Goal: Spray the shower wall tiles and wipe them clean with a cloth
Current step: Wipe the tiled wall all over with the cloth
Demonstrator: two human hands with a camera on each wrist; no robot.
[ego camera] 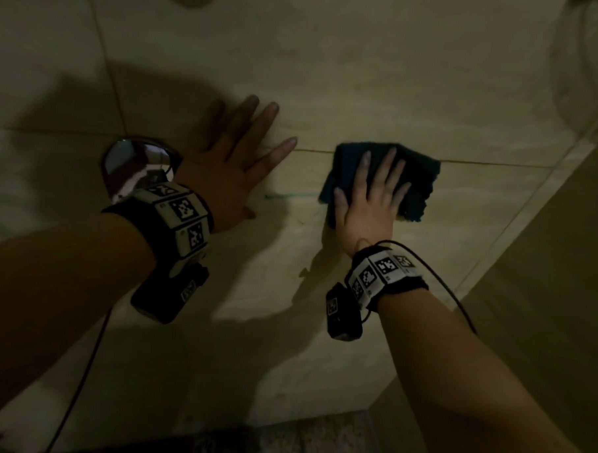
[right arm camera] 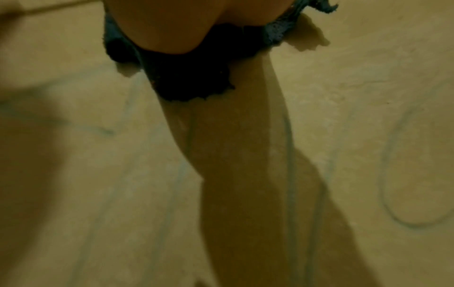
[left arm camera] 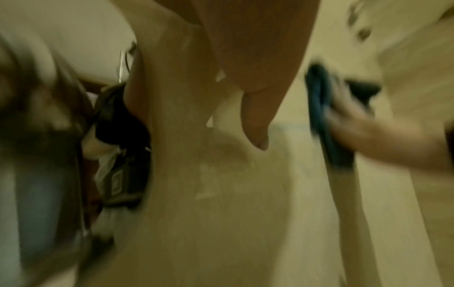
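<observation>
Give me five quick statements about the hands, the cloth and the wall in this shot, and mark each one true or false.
1. The right hand presses a dark cloth flat against the wall. True.
2. The left hand holds a spray bottle. False: it holds nothing and its fingers are spread toward the wall.
3. The cloth lies across a grout line. True.
4. The cloth is white. False: it is dark blue.
5. A round shiny fitting sits on the wall right of the cloth. False: it is left of the left hand.
</observation>
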